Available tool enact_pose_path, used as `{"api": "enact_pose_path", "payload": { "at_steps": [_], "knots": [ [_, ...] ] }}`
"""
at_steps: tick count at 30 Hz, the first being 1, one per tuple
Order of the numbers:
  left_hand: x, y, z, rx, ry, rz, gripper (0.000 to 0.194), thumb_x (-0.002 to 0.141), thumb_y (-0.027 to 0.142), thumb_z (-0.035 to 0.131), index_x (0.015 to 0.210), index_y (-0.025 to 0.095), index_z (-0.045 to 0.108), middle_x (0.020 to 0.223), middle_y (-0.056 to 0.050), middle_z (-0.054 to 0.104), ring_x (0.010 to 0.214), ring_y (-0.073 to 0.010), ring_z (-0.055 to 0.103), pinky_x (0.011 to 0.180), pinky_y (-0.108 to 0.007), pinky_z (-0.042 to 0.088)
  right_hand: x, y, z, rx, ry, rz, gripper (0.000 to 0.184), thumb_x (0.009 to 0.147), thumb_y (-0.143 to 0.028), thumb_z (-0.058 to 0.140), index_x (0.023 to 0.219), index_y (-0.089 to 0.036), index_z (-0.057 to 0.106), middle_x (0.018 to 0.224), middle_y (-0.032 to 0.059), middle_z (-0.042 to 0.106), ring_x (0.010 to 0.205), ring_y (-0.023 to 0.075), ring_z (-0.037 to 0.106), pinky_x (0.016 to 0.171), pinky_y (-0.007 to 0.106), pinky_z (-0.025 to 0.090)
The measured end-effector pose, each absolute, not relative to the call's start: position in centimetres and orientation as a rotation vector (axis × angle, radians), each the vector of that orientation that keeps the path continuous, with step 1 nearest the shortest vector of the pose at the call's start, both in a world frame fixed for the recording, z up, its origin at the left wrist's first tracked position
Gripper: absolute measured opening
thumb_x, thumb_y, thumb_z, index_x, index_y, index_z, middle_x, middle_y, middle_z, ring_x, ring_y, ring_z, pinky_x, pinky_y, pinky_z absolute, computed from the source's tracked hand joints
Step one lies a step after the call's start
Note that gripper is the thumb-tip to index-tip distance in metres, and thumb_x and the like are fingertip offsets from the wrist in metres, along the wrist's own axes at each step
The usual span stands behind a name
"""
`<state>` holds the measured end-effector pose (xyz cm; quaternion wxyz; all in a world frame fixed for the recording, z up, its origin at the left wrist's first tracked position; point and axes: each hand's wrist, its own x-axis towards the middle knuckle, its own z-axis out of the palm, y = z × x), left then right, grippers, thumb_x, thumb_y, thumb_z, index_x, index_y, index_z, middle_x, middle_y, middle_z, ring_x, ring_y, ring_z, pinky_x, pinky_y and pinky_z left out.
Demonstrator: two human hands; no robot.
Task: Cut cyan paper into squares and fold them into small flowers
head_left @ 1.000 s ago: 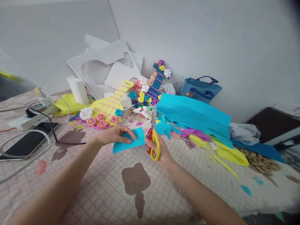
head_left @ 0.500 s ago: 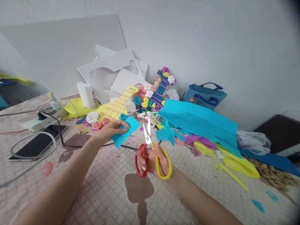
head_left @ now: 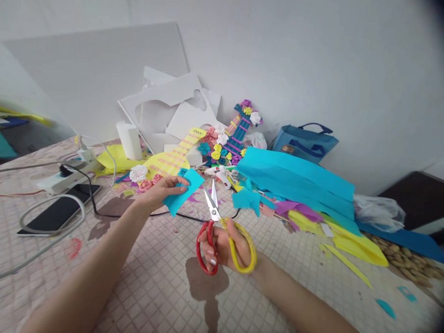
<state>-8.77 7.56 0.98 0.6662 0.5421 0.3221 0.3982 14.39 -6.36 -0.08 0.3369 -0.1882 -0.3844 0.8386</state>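
Note:
Between thumb and fingers, my left hand point(head_left: 167, 189) pinches a small blue paper piece point(head_left: 184, 192) above the table. My right hand point(head_left: 225, 246) has its fingers through the handles of a pair of scissors point(head_left: 214, 213), one loop red and the other yellow. The blades are parted and point up and away, just right of the paper and apart from it. Behind the left hand lies a yellow guitar-shaped cutout point(head_left: 170, 161) with pink strips, beside pink paper flowers point(head_left: 146, 185).
At right are a large blue paper sheet point(head_left: 296, 180), yellow paper point(head_left: 357, 241) and a plastic bag point(head_left: 380, 212). A glue gun point(head_left: 221, 175) lies beyond the scissors. A phone point(head_left: 60, 210), power strip point(head_left: 66, 177) and cables occupy the left. White boards point(head_left: 171, 100) lean behind.
The scissors have come slightly nearer to me and tilted left, their blades still parted. The blue paper piece has moved a little up and left with my left hand.

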Motion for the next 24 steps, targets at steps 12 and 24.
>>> {"api": "enact_pose_path", "payload": {
  "at_steps": [12, 24],
  "knots": [
    [-8.7, 7.7, 0.9, 1.215, 0.693, 0.892, 0.024, 0.064, 0.021, 0.08, 0.083, 0.017, 0.067, 0.067, 0.001, 0.064, 0.055, -0.0083, 0.057, 0.047, -0.016, 0.043, 14.5, -6.2, -1.0, -0.409, -1.01, 2.159, 0.065, 0.082, -0.071, 0.037, 0.092, -0.011, 0.059, 0.067, 0.0011, 0.049, 0.054, 0.012, 0.047, 0.053, 0.028, 0.042],
    [-8.8, 7.1, 1.9, 1.405, 0.73, 0.791, 0.021, 0.065, 0.026, 0.079, 0.079, 0.015, 0.067, 0.077, -0.001, 0.061, 0.063, -0.0084, 0.053, 0.054, -0.017, 0.041, 14.7, -6.0, -1.2, -0.471, -1.022, 2.207, 0.065, 0.082, -0.072, 0.037, 0.092, -0.011, 0.058, 0.067, 0.0017, 0.051, 0.052, 0.012, 0.048, 0.052, 0.028, 0.044]
  ]
}}
